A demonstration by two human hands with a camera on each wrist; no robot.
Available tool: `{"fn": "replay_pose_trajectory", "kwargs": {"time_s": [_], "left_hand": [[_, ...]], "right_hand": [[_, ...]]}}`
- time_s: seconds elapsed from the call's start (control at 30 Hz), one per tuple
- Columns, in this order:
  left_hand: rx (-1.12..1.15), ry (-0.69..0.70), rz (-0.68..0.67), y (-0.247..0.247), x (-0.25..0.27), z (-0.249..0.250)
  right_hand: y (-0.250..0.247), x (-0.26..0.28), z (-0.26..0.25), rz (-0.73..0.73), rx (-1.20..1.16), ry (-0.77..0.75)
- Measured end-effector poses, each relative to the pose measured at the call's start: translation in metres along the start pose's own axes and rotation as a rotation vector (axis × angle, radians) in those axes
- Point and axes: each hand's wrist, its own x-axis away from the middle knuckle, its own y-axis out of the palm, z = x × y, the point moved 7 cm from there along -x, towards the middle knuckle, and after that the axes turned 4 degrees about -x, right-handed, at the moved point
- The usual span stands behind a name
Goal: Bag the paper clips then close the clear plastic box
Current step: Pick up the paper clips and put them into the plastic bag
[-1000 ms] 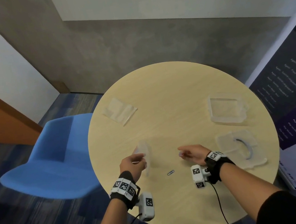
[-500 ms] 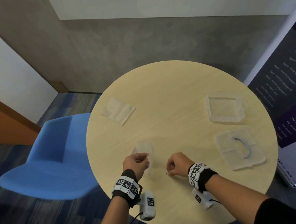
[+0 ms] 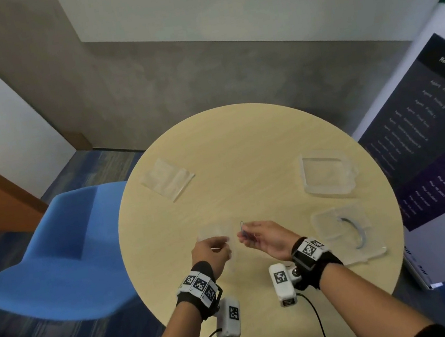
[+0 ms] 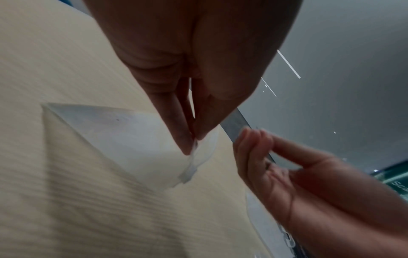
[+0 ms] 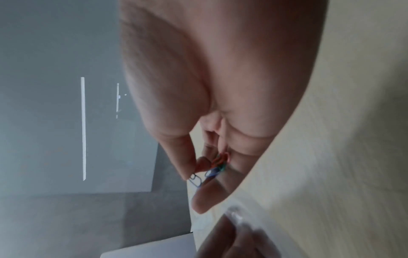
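My left hand (image 3: pixel 211 253) pinches the rim of a small clear zip bag (image 3: pixel 216 232) (image 4: pixel 123 139) above the round table (image 3: pixel 241 150). Just right of the bag's mouth, my right hand (image 3: pixel 258 237) pinches one paper clip (image 3: pixel 242 227) between thumb and finger. Several coloured paper clips (image 5: pixel 217 165) lie in its curled fingers. The clear plastic box (image 3: pixel 325 173) sits open at the table's right. Its lid (image 3: pixel 348 234) lies nearer me, with a dark curved piece on it.
A second clear zip bag (image 3: pixel 169 181) lies flat at the table's far left. A blue chair (image 3: pixel 54 253) stands left of the table. A dark printed banner (image 3: pixel 440 151) stands at the right. Grey wall lies beyond.
My right hand picked the loose paper clip off the table near the front edge and lifted it up beside the bag's mouth. The left hand kept holding the bag.
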Motion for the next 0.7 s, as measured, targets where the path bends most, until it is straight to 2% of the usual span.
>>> {"fn": "replay_pose_trajectory", "kwargs": {"time_s": [0.07, 0.2, 0.4, 0.5, 0.6, 0.7], "left_hand": [[0.009, 0.010, -0.006, 0.009, 0.001, 0.006], [0.041, 0.032, -0.018, 0.019, 0.000, 0.013], [-0.045, 0.118, -0.086, 0.034, 0.002, 0.026], [-0.112, 0.160, -0.107, 0.039, 0.003, 0.034], [-0.154, 0.181, -0.118, 0.042, 0.002, 0.039], [-0.156, 0.182, -0.108, 0.041, 0.000, 0.040]], "right_hand": [[0.002, -0.001, -0.008, 0.019, 0.029, -0.031], [-0.012, -0.006, -0.003, 0.152, 0.349, -0.041], [-0.027, -0.007, -0.008, 0.322, 0.712, -0.005], [-0.028, -0.006, -0.015, 0.324, 0.785, 0.019], [-0.022, -0.007, -0.011, 0.255, 0.717, 0.067], [-0.015, -0.005, -0.016, 0.213, 0.738, 0.008]]}}
